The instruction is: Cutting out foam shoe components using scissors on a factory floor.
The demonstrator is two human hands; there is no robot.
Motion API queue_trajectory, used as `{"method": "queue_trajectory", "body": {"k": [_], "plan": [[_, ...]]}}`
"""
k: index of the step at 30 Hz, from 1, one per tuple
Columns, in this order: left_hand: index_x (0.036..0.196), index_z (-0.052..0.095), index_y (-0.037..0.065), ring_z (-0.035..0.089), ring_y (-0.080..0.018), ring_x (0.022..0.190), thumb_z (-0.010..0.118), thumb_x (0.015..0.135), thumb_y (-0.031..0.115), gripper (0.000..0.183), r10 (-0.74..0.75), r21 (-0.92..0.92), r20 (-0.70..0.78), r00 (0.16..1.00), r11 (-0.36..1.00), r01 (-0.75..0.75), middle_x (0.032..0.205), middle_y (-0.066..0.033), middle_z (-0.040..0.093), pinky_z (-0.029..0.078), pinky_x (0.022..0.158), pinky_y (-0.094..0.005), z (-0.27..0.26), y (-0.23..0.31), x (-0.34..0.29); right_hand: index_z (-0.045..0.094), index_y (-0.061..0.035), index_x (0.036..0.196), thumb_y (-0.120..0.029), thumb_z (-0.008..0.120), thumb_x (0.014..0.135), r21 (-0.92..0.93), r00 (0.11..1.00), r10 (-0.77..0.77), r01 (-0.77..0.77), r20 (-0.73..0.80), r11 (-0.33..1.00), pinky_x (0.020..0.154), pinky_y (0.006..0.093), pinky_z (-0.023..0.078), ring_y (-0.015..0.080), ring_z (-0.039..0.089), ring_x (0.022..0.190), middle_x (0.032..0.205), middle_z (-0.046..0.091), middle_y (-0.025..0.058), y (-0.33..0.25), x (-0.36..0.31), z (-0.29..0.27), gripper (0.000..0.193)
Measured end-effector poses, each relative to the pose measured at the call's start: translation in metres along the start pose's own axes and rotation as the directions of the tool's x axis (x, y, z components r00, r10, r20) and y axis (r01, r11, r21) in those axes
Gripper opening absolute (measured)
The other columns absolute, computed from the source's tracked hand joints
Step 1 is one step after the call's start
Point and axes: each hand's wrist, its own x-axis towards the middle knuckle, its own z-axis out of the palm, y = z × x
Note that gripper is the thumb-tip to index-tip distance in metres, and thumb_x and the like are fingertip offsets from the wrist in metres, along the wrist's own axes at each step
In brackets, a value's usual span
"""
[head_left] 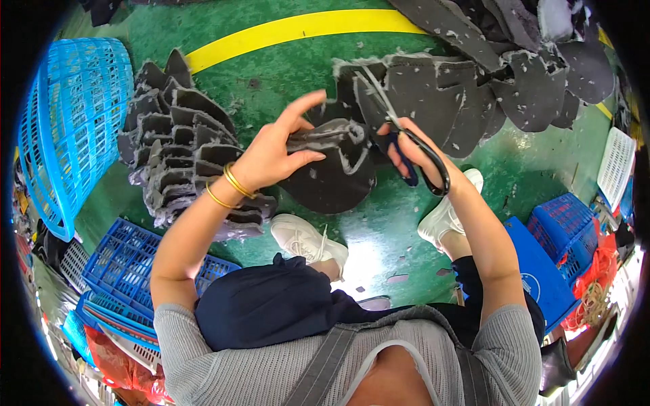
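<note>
My right hand [416, 152] is closed round the black handles of a pair of scissors [387, 103], whose blades point away to the upper left, over the dark fabric. My left hand [274, 145] has its thumb and forefinger spread apart, at the left edge of a dark grey fleece-backed fabric piece [328, 186]. A folded, fuzzy-edged part of that piece stands up between my two hands. Right of it, a row of similar overlapping cut pieces [420, 95] lies on the floor. A pile of curled fabric pieces [186, 135] sits beside my left forearm.
The green floor [271, 74] carries a yellow stripe [298, 34] and scattered lint. A light blue basket [81, 115] stands at the far left, with blue crates [125, 260] nearer me. More blue crates [562, 230] and a red plastic bag [599, 264] are at the right.
</note>
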Motion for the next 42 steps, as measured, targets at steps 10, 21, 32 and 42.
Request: {"method": "queue_trajectory", "body": {"k": [10,21,32,42], "plan": [[0.084,0.062,0.001,0.052,-0.0271,0.108,0.077,0.068,0.030,0.036,0.247,0.402,0.275,0.929,0.849,-0.345,0.115,-0.0163,0.056,0.042,0.091,-0.0347,0.005,-0.060,0.151,0.050,-0.0126,0.106,-0.051,0.041,0.094,0.134,0.909,0.313,-0.286,-0.275,0.949,0.044,0.0211,0.035,0.0074,0.045,0.049,0.064,0.049,-0.0001,0.034,0.014,-0.017,0.041],[0.091,0.066,-0.004,0.056,-0.0071,0.074,0.076,0.072,0.014,0.028,-0.289,0.006,0.010,0.957,0.957,0.289,0.080,-0.0029,0.065,0.047,0.069,-0.0239,0.017,-0.025,0.025,0.049,-0.0107,0.107,-0.048,0.052,0.090,-0.153,0.956,0.271,-0.286,-0.111,0.946,0.049,0.0232,0.036,0.0073,0.041,0.054,0.070,0.046,-0.0021,0.026,-0.035,0.004,0.042],[0.087,0.067,-0.003,0.063,-0.0223,0.077,0.076,0.067,0.022,0.033,-0.180,0.112,-0.212,0.961,0.972,0.207,0.084,-0.0115,0.065,0.049,0.072,-0.0307,0.024,-0.027,-0.015,0.049,-0.0106,0.107,-0.045,0.052,0.091,-0.132,0.962,0.256,-0.268,-0.098,0.954,0.047,0.0224,0.035,0.0067,0.042,0.051,0.066,0.043,-0.0030,0.018,-0.029,0.031,0.038],[0.085,0.067,-0.001,0.064,-0.0232,0.069,0.077,0.065,0.029,0.038,-0.243,0.063,-0.263,0.934,0.961,0.268,0.077,-0.0158,0.065,0.050,0.064,-0.0318,0.036,-0.032,-0.054,0.052,-0.0081,0.107,-0.037,0.043,0.096,-0.273,0.979,0.195,-0.205,-0.063,0.940,0.042,0.0225,0.029,0.0074,0.037,0.043,0.056,0.042,-0.0011,0.024,0.001,0.040,0.032]]}}
